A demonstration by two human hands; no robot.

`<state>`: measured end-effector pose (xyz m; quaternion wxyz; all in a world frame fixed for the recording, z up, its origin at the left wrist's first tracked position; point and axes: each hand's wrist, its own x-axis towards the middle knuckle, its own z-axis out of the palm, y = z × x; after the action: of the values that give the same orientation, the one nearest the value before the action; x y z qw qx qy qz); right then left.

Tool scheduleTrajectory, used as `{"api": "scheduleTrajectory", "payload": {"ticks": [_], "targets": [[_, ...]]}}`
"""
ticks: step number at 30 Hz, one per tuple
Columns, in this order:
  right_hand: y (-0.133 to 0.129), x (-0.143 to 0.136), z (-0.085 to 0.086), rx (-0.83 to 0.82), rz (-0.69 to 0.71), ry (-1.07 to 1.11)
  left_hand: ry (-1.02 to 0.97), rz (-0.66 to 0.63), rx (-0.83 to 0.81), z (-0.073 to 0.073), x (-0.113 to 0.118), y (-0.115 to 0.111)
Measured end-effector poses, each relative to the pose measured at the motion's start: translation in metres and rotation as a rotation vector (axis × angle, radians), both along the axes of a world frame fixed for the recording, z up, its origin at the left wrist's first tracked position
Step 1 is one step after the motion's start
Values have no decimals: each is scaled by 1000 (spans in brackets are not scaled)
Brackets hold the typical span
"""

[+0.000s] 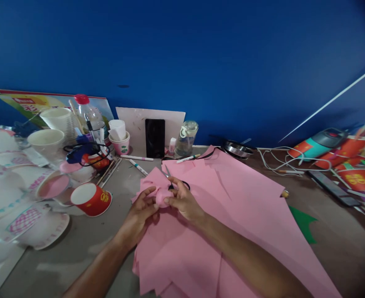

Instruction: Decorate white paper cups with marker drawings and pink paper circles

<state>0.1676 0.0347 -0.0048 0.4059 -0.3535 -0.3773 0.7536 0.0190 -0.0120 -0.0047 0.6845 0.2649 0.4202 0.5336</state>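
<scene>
A small rounded piece of pink paper is between my two hands, above a spread of pink paper sheets. My right hand pinches its right side between thumb and fingers. At its left edge, the thumb and fingers of my left hand close on it. A pair of scissors with dark handles shows just behind my right hand, blades pointing away; whether my fingers touch it I cannot tell.
On the left stand a red paper cup, decorated white cups and plates, and a bottle. A black phone leans at the back beside a glass jar. Right: white cables, another phone, green paper.
</scene>
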Motion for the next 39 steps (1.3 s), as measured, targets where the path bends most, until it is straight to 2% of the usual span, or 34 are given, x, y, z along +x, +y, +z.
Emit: {"api": "scheduleTrajectory", "payload": {"ticks": [9,20,29,39], "targets": [[0,-1,1,-49,23,7,-97,46,-94,1,-3,1],[-3,1,6,-83,111,27,-145,92,-72,-1,-3,3],[-5,-5,-3,-25,-10,-44,-148,93,-93,1,-2,1],[-5,-2,2,-13,-53,40,-243,84,-135,-2,-7,2]]}}
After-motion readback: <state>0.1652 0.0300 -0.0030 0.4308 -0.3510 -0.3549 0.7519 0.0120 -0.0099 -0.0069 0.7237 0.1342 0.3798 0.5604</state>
